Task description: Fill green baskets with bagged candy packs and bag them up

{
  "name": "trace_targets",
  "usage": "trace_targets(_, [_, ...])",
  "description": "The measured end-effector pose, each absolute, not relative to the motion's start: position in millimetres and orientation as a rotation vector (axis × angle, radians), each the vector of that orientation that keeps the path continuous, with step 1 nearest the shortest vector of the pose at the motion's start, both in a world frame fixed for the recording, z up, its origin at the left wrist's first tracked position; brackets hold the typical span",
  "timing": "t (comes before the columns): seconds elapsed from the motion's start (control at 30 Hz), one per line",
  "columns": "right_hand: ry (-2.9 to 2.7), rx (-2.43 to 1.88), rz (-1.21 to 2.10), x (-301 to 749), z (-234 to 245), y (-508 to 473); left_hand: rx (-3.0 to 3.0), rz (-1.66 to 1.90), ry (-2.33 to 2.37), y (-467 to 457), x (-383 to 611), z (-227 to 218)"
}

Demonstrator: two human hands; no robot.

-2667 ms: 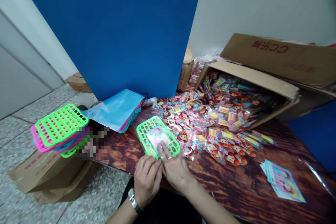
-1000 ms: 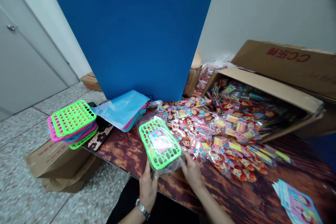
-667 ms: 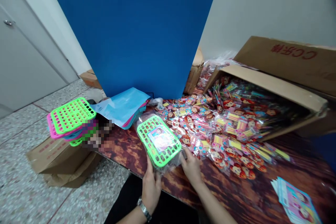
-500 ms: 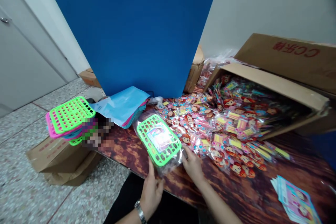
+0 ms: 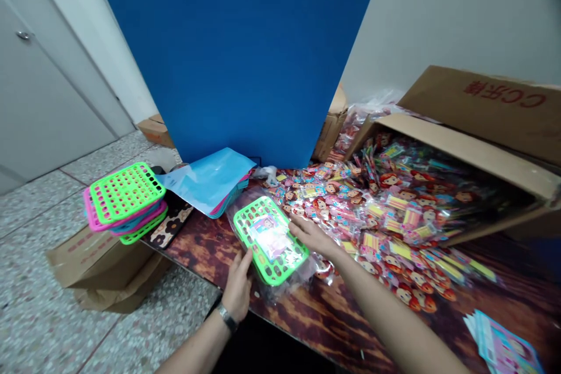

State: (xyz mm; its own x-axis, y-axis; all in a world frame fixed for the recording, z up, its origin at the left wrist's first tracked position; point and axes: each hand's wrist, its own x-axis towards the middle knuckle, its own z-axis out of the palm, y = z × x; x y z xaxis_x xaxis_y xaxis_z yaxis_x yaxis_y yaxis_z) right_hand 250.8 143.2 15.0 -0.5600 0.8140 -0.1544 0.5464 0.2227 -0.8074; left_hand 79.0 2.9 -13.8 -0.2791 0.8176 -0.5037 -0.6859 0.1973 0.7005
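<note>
A bright green plastic basket (image 5: 256,228) with rows of oval holes lies tilted on the table inside a clear plastic bag (image 5: 307,272). A shiny picture card (image 5: 269,236) with a cartoon figure shows in its middle. My left hand (image 5: 238,286), a metal watch on its wrist, grips the basket's near left edge with curled fingers. My right hand (image 5: 313,236) reaches over the right side, fingers stretched out and lying on the bagged basket's rim. Behind the basket is a stack of blue and pink plastic sheets or bags (image 5: 214,178).
Stacked coloured baskets (image 5: 127,196) overhang the table's left edge above a cardboard box (image 5: 87,263). Small bagged cartoon-head items (image 5: 333,204) spread to the right, spilling from an open carton (image 5: 464,140). Picture cards (image 5: 504,342) lie front right. A blue board (image 5: 245,64) stands behind.
My right hand has moved from the bag's lower right corner up onto the basket's right rim. My left hand has shifted slightly left and up along the edge. The view has shifted a little.
</note>
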Motion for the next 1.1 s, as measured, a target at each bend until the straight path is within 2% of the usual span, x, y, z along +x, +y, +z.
trace_targets(0.13, [-2.324,-1.368,1.332,244,4,146,0.061,1.396,0.996,1,83,-17])
trace_targets(0.33, [-2.16,-1.312,1.46,245,-1,141,0.063,1.313,0.986,-4,75,-18])
trace_targets(0.6, [-2.041,-1.392,1.527,251,-18,127,0.236,1.419,0.975,-21,82,-11])
trace_targets(1.1, [-1.672,-1.34,1.539,269,5,43,0.264,1.363,0.898,-51,80,-8])
